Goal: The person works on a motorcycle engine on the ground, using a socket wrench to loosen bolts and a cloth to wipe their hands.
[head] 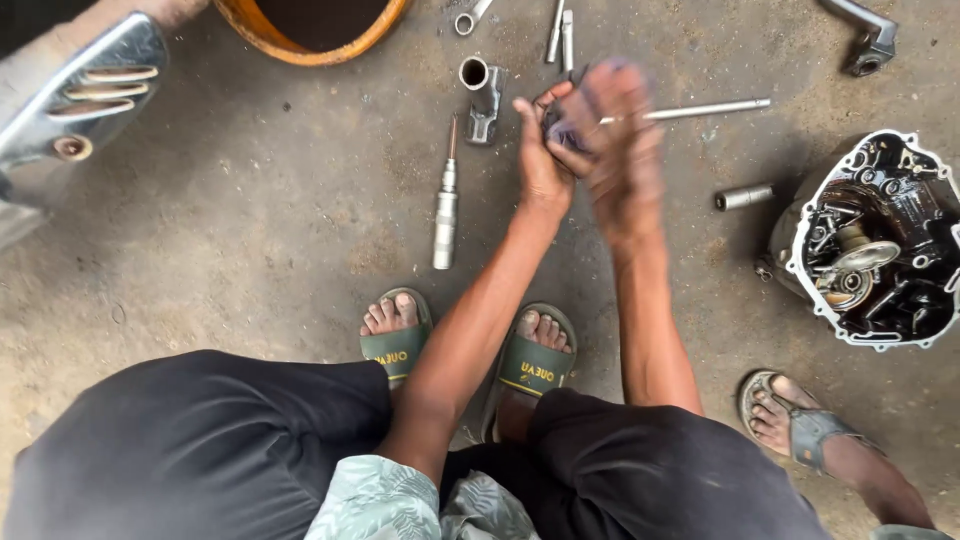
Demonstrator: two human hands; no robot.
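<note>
Both hands (585, 135) closed together, small dark part (556, 122) inside grip

We wear black trousers (200, 440), a pale green leaf-print shirt (380, 500) — sleeves short, forearms bare — and olive green slide sandals (535, 362) with yellow lettering.

Two hands work together, the left hand (541, 150) and the right hand (612, 130), blurred. Three sandalled feet show: two green sandals (397, 340) (537, 355) near the middle and one grey sandal (800, 425) at the near right. On the floor lie one engine cover (875, 240) at right, one impact driver (445, 205), one long rod (705, 108), one small socket (743, 197) and one orange basin (310, 35) far off.
</note>
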